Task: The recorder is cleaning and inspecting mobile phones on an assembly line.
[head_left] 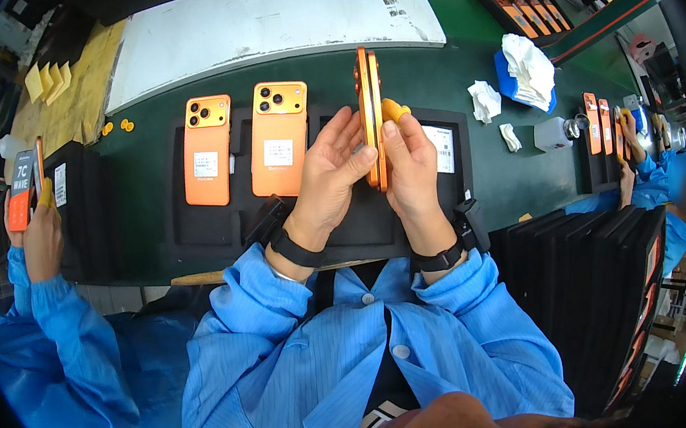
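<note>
**Edge-On Phone Held Over Foam Tray**

The black foam tray [194, 230] is carrying two orange phones [279, 139] lying camera-side up at 9 o'clock from the hands. The left hand [329, 178] and right hand [412, 175] are pinching an upright orange phone [371, 119] between pressed fingers, with a yellow finger cot [393, 110] touching it.

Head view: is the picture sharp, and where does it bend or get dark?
Head view: sharp at the centre, where both hands hold the orange phone; the table edges bend toward the rim; corners are black; the right edge is blurred.
</note>
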Tool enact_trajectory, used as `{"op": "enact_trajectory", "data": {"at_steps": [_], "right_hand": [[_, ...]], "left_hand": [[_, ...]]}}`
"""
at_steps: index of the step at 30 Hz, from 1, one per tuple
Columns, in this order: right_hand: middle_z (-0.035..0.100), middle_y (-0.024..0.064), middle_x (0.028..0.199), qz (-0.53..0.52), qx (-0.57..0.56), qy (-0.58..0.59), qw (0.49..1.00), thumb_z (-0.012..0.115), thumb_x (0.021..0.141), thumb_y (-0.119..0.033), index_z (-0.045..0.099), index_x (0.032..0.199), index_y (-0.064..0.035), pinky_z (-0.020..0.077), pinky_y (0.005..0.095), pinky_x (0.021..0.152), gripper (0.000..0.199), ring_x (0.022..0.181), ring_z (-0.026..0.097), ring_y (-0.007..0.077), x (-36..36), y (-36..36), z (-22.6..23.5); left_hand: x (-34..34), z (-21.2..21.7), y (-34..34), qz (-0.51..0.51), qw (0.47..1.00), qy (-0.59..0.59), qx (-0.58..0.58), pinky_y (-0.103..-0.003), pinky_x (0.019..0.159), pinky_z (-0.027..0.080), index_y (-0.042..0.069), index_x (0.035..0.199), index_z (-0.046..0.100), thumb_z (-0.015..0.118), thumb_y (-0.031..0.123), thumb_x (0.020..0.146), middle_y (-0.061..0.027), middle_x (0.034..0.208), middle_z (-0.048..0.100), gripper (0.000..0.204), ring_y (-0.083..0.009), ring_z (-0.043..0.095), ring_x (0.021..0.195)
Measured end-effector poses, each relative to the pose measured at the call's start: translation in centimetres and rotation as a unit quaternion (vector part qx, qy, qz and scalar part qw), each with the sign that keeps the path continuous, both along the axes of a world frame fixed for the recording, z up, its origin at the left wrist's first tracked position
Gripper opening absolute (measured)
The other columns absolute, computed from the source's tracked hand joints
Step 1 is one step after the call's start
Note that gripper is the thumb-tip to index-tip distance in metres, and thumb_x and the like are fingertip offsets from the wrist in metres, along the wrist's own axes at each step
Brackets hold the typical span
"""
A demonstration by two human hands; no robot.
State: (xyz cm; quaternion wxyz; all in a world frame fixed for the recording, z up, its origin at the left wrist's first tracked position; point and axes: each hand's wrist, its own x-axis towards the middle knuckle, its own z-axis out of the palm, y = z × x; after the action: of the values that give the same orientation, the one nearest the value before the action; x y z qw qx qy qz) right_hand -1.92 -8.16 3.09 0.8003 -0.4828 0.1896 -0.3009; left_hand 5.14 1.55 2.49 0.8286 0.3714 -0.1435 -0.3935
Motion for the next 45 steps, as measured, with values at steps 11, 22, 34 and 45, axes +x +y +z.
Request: {"op": "enact_trajectory", "data": {"at_steps": [11, 22, 34, 45], "right_hand": [[0.060, 0.0085, 0.121, 0.021, 0.009, 0.008, 1.000, 0.050, 0.103, -0.013, 0.049, 0.135, 0.0061, 0.0452, 0.0269, 0.096, 0.037, 0.110, 0.056, 0.0120, 0.1, -0.8, -0.8], [0.044, 0.0153, 0.147, 0.073, -0.043, -0.145, 0.986, 0.039, 0.090, 0.012, 0.043, 0.137, -0.0003, 0.0406, 0.0403, 0.110, 0.049, 0.135, 0.046, 0.0251, -2.2, -0.5, 0.1], [0.041, 0.0160, 0.150, 0.064, -0.060, -0.158, 0.983, 0.043, 0.086, 0.018, 0.045, 0.135, -0.0019, 0.0286, 0.0458, 0.118, 0.053, 0.143, 0.036, 0.0278, -3.7, 0.9, -1.0], [0.053, 0.0209, 0.139, 0.048, -0.185, 0.098, 0.977, 0.042, 0.093, 0.007, 0.034, 0.146, 0.0074, 0.0427, 0.0352, 0.106, 0.053, 0.132, 0.050, 0.0279, -5.3, 2.5, 2.0]], "left_hand": [[0.4, -0.1, -0.4, 0.002, 1.000, 0.008, 0.012, -0.039, 0.116, 0.033, -0.011, 0.148, 0.027, 0.071, 0.004, 0.089, -0.0244, 0.150, 0.038, 0.075, -0.0304, 0.038, 0.141], [-1.1, 0.4, 1.2, -0.029, 0.983, -0.170, -0.056, -0.041, 0.120, 0.026, -0.002, 0.153, 0.027, 0.066, -0.013, 0.082, -0.0121, 0.162, 0.023, 0.081, -0.0254, 0.027, 0.147], [-3.0, -0.8, 2.6, 0.003, 0.983, -0.186, -0.006, -0.034, 0.107, 0.044, -0.001, 0.152, 0.031, 0.072, -0.004, 0.086, -0.0107, 0.141, 0.050, 0.078, -0.0201, 0.051, 0.129], [-2.9, 0.2, 4.0, -0.048, 0.980, -0.189, 0.045, -0.037, 0.108, 0.043, -0.004, 0.147, 0.039, 0.036, -0.021, 0.083, -0.0141, 0.147, 0.047, 0.067, -0.0243, 0.050, 0.132]]}}
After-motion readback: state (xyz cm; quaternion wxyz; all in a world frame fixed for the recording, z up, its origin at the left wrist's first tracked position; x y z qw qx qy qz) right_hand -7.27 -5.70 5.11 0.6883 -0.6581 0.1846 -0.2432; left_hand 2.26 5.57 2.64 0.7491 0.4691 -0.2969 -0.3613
